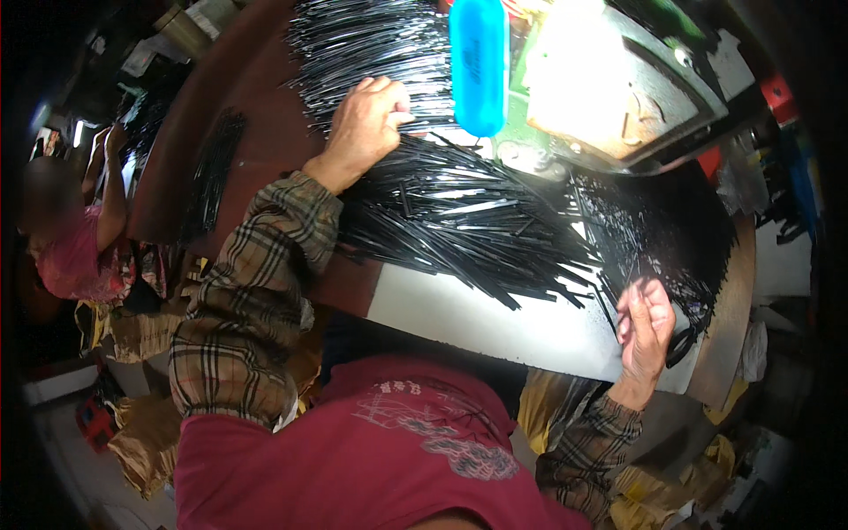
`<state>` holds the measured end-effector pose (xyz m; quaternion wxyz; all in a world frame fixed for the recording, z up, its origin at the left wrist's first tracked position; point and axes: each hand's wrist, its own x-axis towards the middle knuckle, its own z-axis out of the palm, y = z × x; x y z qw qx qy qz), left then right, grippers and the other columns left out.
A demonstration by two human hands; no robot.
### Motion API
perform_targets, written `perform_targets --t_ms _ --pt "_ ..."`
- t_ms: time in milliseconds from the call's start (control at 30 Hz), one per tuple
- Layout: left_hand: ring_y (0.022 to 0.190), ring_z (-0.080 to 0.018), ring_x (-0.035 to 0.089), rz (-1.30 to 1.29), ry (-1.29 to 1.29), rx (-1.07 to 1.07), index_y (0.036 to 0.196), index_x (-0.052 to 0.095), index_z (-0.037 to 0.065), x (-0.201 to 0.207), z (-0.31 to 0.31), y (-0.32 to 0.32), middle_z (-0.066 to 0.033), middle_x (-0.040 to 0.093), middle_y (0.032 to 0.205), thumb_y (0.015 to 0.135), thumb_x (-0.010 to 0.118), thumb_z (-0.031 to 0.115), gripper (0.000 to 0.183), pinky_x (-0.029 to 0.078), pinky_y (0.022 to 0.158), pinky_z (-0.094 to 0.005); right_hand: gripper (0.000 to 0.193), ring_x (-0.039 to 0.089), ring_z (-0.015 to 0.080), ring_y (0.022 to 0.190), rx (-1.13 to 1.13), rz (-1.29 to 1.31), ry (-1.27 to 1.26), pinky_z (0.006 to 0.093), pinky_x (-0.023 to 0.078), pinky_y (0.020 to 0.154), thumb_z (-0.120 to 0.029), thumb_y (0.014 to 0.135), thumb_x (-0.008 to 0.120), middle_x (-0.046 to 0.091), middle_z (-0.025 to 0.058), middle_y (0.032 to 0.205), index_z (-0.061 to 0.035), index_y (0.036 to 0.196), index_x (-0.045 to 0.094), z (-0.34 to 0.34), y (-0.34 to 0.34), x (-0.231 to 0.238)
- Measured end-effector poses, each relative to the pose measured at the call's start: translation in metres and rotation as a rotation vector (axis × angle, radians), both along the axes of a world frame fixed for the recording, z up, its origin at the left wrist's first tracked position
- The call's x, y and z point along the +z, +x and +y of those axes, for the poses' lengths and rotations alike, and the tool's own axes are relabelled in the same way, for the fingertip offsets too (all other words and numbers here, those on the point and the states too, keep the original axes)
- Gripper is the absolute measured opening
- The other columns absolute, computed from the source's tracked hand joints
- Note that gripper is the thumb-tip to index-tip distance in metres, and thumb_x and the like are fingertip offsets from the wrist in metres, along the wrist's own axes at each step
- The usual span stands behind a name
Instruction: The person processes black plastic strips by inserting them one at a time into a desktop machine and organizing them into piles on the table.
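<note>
My left hand (pixel 367 124) is closed with its fingers curled, at the near edge of a spread of thin black strips (pixel 371 53) lying side by side. I cannot make out what, if anything, is in its fingers. Just below it lies a looser heap of black strips (pixel 459 212), its ends pointing several ways. My right hand (pixel 647 325) is closed too, fingers bent together, at the lower edge of a dark heap of fine black pieces (pixel 680 238). What it grips, if anything, is too small to tell.
A blue oblong case (pixel 479 66) stands beyond the strips, beside a brightly lit machine (pixel 636 106). White board (pixel 477 318) forms the near table edge, with brown tabletop (pixel 265 132) to the left. Another person (pixel 75 238) works at far left. Brown paper sacks (pixel 146 442) lie below.
</note>
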<state>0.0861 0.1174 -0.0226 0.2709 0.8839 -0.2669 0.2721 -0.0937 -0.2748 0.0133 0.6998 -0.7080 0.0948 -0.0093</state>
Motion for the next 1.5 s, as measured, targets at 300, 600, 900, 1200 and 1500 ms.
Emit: perform_targets --t_ms 300,600,900,1200,1500 --pt "0.076 -0.0236 0.061 -0.02 -0.126 -0.068 0.099 0.062 0.001 0.046 -0.031 -0.04 -0.0115 0.061 0.091 0.082 0.053 -0.005 0.02 0.049 0.069 -0.0315 0.015 0.052 0.0026 0.053 0.167 0.015 -0.085 0.0168 0.039 0.045 -0.012 0.085 0.068 0.06 0.0023 0.067 -0.0003 0.091 0.061 0.092 0.034 0.01" --pt "0.058 0.0003 0.041 0.879 -0.591 -0.282 0.101 0.064 0.001 0.037 -0.093 -0.094 0.0056 0.056 0.077 0.089 0.063 0.014 0.017 0.034 0.05 -0.0156 0.014 0.054 0.0024 0.061 0.238 -0.066 -0.121 0.0179 0.044 0.053 -0.011 0.083 0.071 0.06 -0.0002 0.069 -0.002 0.088 0.062 0.121 0.043 0.0" --pt "0.05 0.0013 0.031 1.086 -0.8 -0.161 0.081 0.061 0.01 0.037 -0.087 -0.094 0.0096 0.046 0.064 0.084 0.067 0.016 0.009 0.021 0.042 -0.0167 0.011 0.046 -0.0006 0.059 0.327 0.029 0.013 0.0179 0.04 0.05 -0.009 0.083 0.069 0.056 -0.0037 0.065 -0.0015 0.082 0.062 0.128 0.044 -0.008" --pt "0.054 0.0 0.035 0.977 -0.642 -0.129 0.082 0.062 0.007 0.035 -0.094 -0.092 0.0092 0.046 0.064 0.085 0.067 0.019 0.013 0.026 0.047 -0.0177 0.012 0.046 -0.0002 0.06 0.324 -0.054 -0.106 0.0185 0.038 0.051 -0.01 0.085 0.067 0.056 -0.0042 0.066 0.0 0.08 0.063 0.122 0.051 -0.007" --pt "0.056 -0.0023 0.039 1.157 -0.919 -0.259 0.12 0.057 0.001 0.04 -0.098 -0.089 0.0063 0.043 0.069 0.091 0.058 0.013 0.031 0.031 0.046 -0.0166 0.014 0.052 0.0041 0.054 0.173 -0.027 -0.145 0.0215 0.041 0.049 -0.014 0.088 0.063 0.061 0.0016 0.065 0.0005 0.086 0.062 0.116 0.073 -0.002"
